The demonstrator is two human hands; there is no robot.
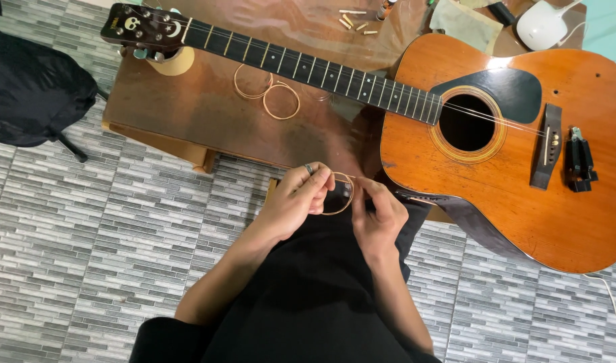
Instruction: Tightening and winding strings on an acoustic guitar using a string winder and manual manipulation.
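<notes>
Coiled guitar string [338, 193], a thin bronze-coloured loop, held over the person's lap just off the near edge of the desk [187, 114], its flat face turned up toward the viewer. Left hand [296, 200] and right hand [376, 214] each pinch the coil at opposite sides in a fingertip grip. An acoustic guitar [523, 154] lies along the desk, neck pointing left, beside two more coiled strings [267, 91].

A coiled guitar string [339, 193] is pinched between the left hand [296, 202] and right hand [378, 214]. 2 further coils [267, 91] are laid beside the guitar [509, 154] on the table [187, 114].
</notes>
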